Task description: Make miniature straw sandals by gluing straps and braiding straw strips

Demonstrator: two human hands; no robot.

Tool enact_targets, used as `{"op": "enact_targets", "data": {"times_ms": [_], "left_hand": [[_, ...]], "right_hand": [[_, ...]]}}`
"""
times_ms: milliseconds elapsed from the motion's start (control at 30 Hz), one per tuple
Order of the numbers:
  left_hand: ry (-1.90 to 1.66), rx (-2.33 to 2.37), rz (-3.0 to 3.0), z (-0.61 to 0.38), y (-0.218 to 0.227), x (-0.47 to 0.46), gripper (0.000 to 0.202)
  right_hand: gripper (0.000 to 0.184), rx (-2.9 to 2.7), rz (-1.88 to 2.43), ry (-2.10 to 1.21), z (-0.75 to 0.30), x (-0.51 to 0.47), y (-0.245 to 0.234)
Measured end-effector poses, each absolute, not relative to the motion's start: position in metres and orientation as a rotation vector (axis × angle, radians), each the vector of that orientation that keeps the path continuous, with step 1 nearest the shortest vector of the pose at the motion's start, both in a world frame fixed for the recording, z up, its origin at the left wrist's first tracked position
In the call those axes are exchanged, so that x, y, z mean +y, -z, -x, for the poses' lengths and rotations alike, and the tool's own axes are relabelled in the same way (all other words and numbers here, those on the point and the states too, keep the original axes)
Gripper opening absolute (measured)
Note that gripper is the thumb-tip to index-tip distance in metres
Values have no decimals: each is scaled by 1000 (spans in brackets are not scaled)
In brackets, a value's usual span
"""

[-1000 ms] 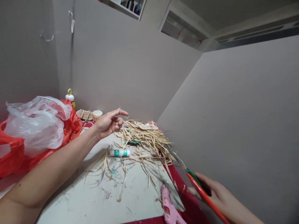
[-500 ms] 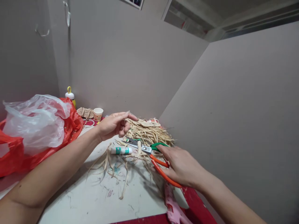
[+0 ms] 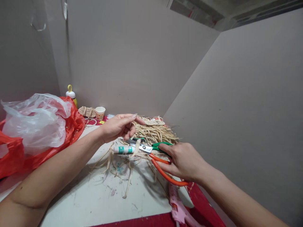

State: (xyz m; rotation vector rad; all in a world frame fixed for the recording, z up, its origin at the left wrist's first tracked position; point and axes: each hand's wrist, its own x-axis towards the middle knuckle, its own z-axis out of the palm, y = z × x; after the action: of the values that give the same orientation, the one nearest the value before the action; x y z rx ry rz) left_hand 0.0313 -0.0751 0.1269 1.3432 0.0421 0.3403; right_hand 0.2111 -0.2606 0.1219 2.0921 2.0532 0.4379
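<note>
My right hand [image 3: 183,159] grips scissors [image 3: 145,147] with green and orange handles, the blades pointing left and nearly together. A pale flat straw strip [image 3: 136,148] crosses the blades. My left hand [image 3: 120,127] hovers just above the blade tips, in front of the straw pile [image 3: 158,133]. Its thumb lies along the index finger and the other fingers curl in; whatever they may hold is hidden. Below the blades lies a white and green glue stick [image 3: 123,149]. Loose straw strips [image 3: 107,157] are scattered around it.
Crumpled red and clear plastic bags [image 3: 35,126] fill the left side. At the back stand a yellow-topped bottle [image 3: 71,93], a woven straw piece [image 3: 87,111] and a paper cup [image 3: 100,113]. A pink glue gun [image 3: 178,206] lies at the near right edge. Grey walls enclose the table.
The scissor blades have closed from slightly apart to nearly together, and the straw strip across them has tilted. My left hand appears slightly further right as the view shifts a little.
</note>
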Motion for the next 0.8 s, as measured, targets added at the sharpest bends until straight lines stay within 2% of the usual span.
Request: {"op": "enact_targets", "data": {"times_ms": [267,400,667,800], "left_hand": [[-418,82,-1304,-34,-126,-70,32],[-465,72,-1266,-34,-124,-65,31],[-450,61,-1249,-29,-129,-66,31],[-376,47,-1252,-29,-128,-68,31]], "right_hand": [[42,2043,-2129,-404,-217,-272,-111],[39,1850,-2184,-391,-231,-281,-102],[44,1198,-2627,-69,-292,-326,-50],[41,1274,-2683,-63,-300,-341,-35]]}}
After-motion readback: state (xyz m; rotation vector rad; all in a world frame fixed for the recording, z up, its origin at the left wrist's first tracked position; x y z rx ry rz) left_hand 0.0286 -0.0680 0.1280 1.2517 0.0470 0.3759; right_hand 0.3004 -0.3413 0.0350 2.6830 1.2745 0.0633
